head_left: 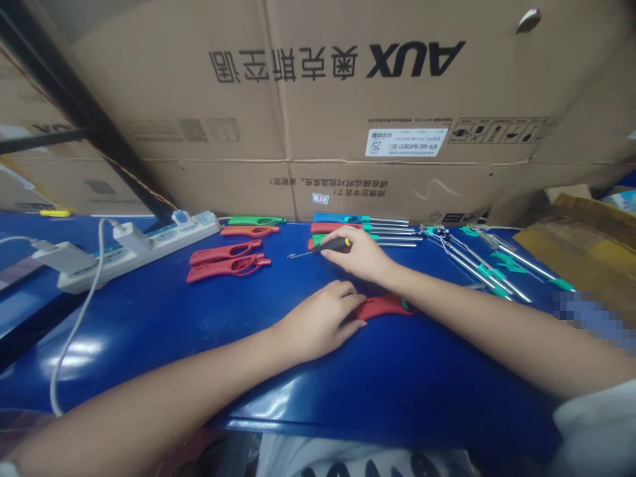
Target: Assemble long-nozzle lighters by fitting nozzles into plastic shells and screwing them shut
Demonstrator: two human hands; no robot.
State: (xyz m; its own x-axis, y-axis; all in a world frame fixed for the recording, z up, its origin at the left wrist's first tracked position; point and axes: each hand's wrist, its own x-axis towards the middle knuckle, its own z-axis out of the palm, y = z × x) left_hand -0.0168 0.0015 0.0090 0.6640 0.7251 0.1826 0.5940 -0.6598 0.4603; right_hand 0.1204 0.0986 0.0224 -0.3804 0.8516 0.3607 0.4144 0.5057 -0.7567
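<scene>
My right hand (360,255) is closed around a screwdriver (332,246) with a black and yellow handle. Its thin shaft points left, low over the blue table, and something small and metallic shows near the tip, too small to name. My left hand (322,318) rests on the table, fingers closed on the end of a red lighter handle (382,306). The far end of that handle, with a bit of green, lies partly under my right forearm. Behind my right hand lie several lighters (392,228) with metal tubes and blue, red or green handles.
Red handle shells (226,267) and a green shell (256,220) lie left of centre. A white power strip (149,248) with plugs and a cable is at the left. Metal tubes with green parts (477,265) lie at the right, beside a brown box (586,238). A large carton (318,106) stands behind.
</scene>
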